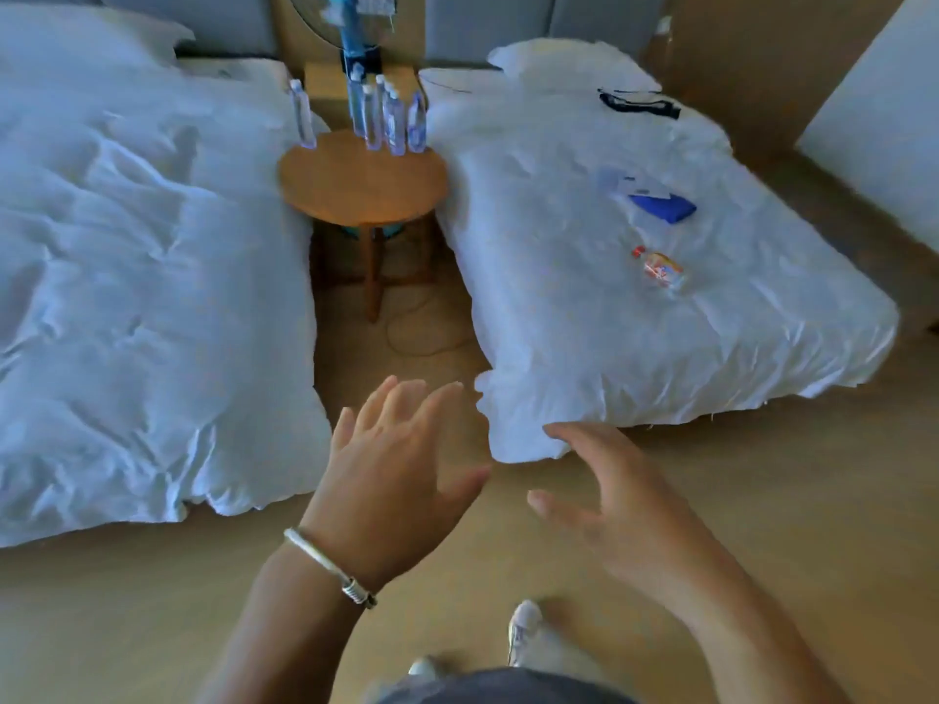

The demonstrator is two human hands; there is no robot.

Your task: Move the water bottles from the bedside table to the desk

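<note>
- nearest in, a white shoe (523, 631) on the wood floor (762, 500), with a dark bit of clothing at the bottom edge.
- left hand (401, 470) up in mid-air, back of the hand toward the camera, fingers straight and a little spread, holding nothing; a silver bracelet (330, 566) sits on that wrist.
- right hand (620, 505) beside it, well apart from the left, fingers loose and spread, thumb out, nothing in it; its fingertips show just in front of the near corner of the right bed (660, 322), and whether they touch the sheet cannot be told.
- left bed (142, 297) fills the left side, white cover crumpled, its near corner hanging toward the floor.
- between the beds runs a strip of floor with a thin cable (406, 332) looping on it.
- on the right bed: a small clear bottle with a red cap (658, 269) lying down, farther back a blue cloth (663, 205) with a pale card by it, and near the pillow a dark strap.
- round wooden table (361, 190) stands between the beds, far from both hands.
- the bottles (391, 119) are upright at the table's far edge: a tight cluster toward the right, one bottle (303, 114) alone at the left rim.
- behind the table, a blue fan stand (353, 40), blurred, in front of grey headboards.
</note>
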